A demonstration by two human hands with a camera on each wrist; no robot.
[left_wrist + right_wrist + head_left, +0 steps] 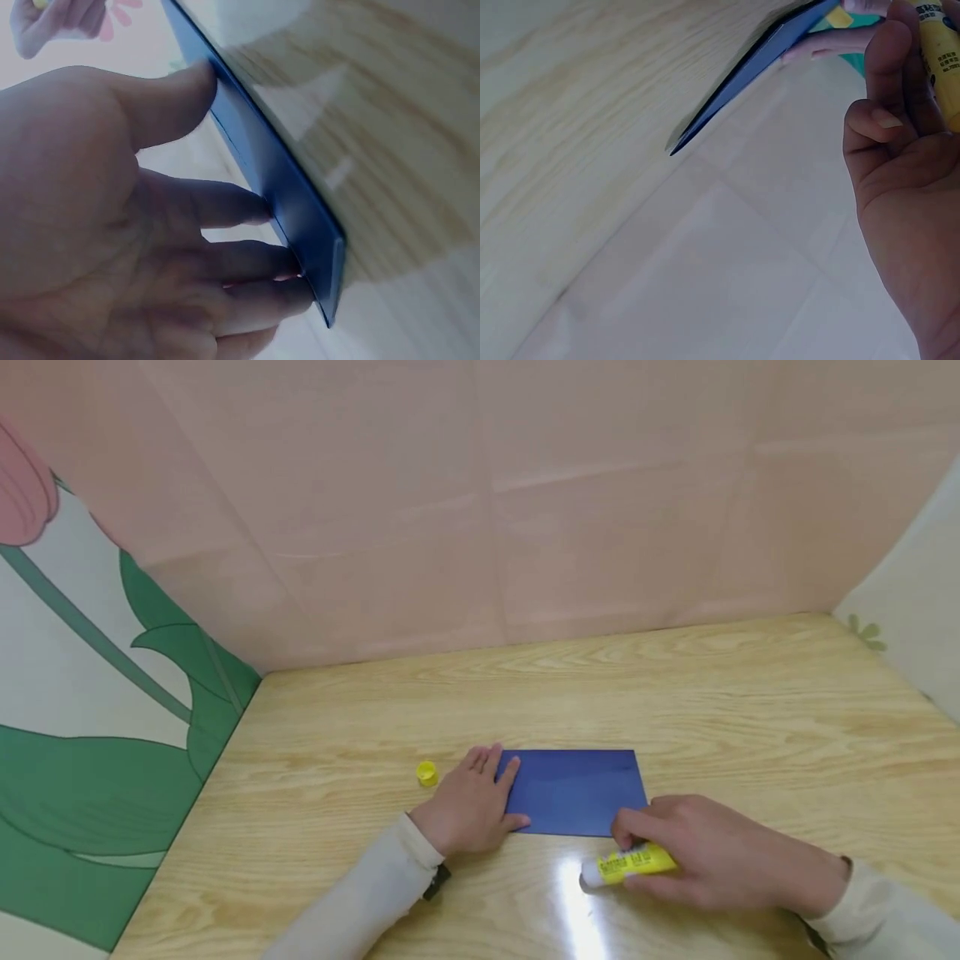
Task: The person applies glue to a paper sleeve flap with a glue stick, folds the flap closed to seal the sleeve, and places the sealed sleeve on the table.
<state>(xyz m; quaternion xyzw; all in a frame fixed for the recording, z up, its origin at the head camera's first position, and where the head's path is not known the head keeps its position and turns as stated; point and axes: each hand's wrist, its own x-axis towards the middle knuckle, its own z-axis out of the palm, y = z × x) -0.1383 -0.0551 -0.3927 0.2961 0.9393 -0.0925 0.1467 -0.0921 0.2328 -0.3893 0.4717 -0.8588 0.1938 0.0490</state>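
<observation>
Resting on the left edge of a blue card [573, 789], the left hand [471, 806] has its fingers spread wide and fairly straight. The card lies flat on the wooden table [750, 718], between the two hands. The right hand [701, 853], at the card's near right corner, holds a yellow glue stick [637, 862] in curled fingers, white end toward the left; contact between stick and table cannot be determined. A yellow cap [427, 772] sits left of the left hand.
</observation>
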